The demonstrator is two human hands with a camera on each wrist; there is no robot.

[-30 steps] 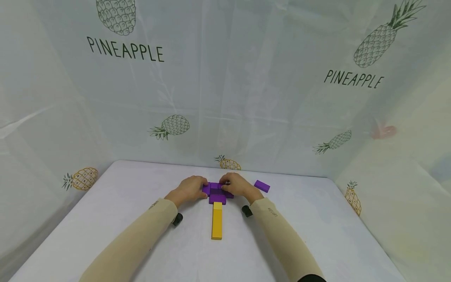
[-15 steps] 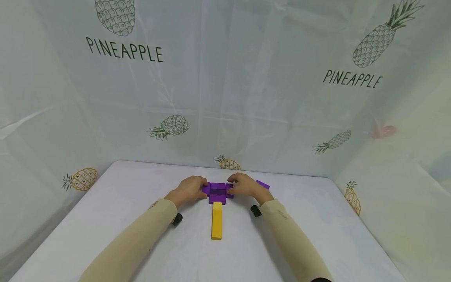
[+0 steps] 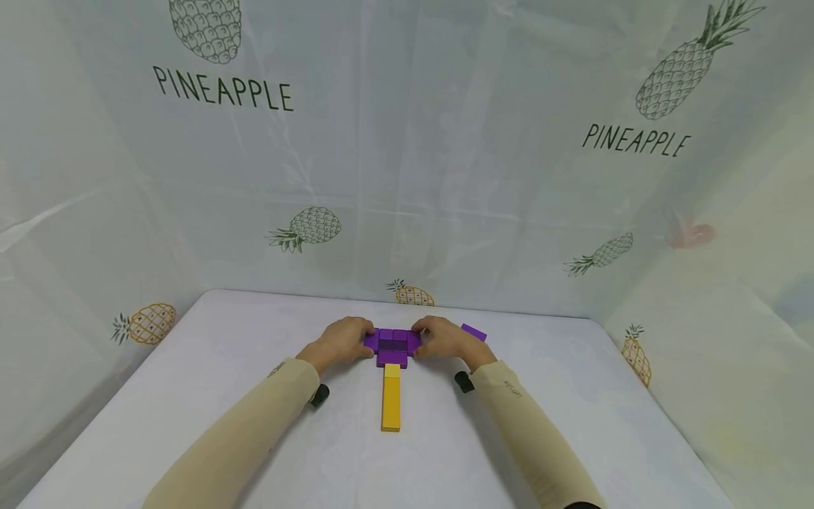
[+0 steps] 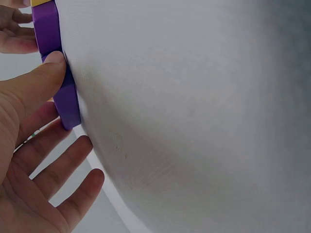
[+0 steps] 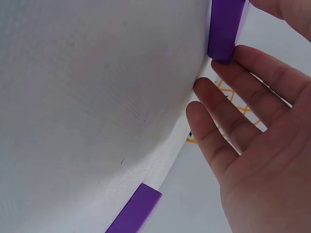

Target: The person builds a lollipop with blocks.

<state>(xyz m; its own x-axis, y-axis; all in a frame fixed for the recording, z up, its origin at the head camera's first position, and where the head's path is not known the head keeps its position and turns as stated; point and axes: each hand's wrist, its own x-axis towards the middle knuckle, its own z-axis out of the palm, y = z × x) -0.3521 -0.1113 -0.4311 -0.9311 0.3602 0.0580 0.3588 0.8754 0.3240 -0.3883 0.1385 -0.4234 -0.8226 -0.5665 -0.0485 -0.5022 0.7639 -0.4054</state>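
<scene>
In the head view, several purple blocks (image 3: 392,358) form a compact flat cluster at the far middle of the table. My left hand (image 3: 343,339) pinches the left-end purple block (image 3: 372,341) between thumb and fingers. On the opposite side, my right hand (image 3: 444,338) pinches the right-end purple block (image 3: 413,343), thumb near and fingers far. The left wrist view has the thumb (image 4: 41,82) against the purple block (image 4: 69,104), other fingers spread. At the upper right of the right wrist view, fingertips touch the end of a purple block (image 5: 226,31).
A long yellow block (image 3: 391,406) runs toward me from the cluster, with a paler yellow block (image 3: 392,372) at its far end. One loose purple block (image 3: 473,332) lies beyond my right wrist. A pineapple-print sheet (image 3: 407,177) hangs behind the white table (image 3: 254,318).
My right hand has drawn back rightward from over the cluster to its right end, uncovering the top blocks, and the right-end block now stands in line with them. My left hand has stayed put.
</scene>
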